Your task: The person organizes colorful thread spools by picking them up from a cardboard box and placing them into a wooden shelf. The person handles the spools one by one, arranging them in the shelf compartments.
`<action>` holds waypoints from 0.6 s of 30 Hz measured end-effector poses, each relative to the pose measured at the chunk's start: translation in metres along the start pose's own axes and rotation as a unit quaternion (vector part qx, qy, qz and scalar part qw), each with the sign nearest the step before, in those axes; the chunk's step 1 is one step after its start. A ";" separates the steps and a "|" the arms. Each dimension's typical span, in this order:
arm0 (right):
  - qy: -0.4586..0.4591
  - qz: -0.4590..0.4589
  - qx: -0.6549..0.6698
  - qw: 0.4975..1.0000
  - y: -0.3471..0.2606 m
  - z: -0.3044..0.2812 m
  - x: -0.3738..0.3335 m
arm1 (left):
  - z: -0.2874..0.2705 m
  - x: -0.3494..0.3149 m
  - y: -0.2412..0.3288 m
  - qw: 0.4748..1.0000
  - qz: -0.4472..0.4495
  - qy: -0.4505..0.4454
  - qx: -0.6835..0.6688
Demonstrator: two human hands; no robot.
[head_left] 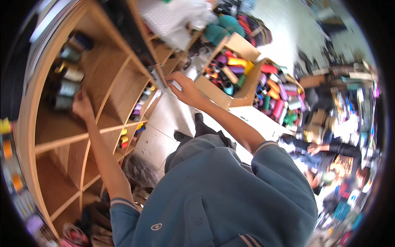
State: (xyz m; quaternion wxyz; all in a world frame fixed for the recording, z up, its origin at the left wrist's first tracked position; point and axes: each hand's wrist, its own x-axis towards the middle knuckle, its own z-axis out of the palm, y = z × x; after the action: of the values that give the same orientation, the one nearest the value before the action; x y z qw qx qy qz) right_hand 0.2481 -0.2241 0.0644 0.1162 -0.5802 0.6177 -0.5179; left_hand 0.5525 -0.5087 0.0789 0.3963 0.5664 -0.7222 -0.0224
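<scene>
Two bare hands work at the wooden shelf [78, 138]: the left hand [83, 108] reaches into an upper compartment beside a row of spools [74, 74], while the right hand [184, 88] is farther along, by the outer edge of the frame. The left fingers are curled next to the dark grey spool [63, 103] at the near end of the row; whether they touch it or have hold of it, I cannot tell. The right fingers are bent, with a pale gap below them, close against the wood; whether they grip the edge or something small is unclear.

The step in hand seems to be handling the spools in that compartment, though whether placing or taking one cannot be judged. Either would call for a sure hold or a clean release at the end spool without knocking its neighbours.

The left fingertips are hard to make out, and the far end of the row is shadowed and blurred. Boards cut off part of the yellow and red spools [124, 139] lower down. Spools in the open cardboard box [212, 91] overlap too much to count, and the co-worker [345, 154] at right is smeared by blur
</scene>
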 end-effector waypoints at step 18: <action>0.250 0.243 -0.293 0.890 0.131 -0.291 -0.263 | 0.111 -0.329 0.398 0.799 0.146 -0.481 -0.331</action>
State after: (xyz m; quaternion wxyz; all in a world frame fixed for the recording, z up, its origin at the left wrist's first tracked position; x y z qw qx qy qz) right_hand 0.0325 0.1152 -0.0299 -0.0954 -0.2709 0.8718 -0.3969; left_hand 0.1819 -0.1373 0.0146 0.1597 0.2055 -0.8427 -0.4713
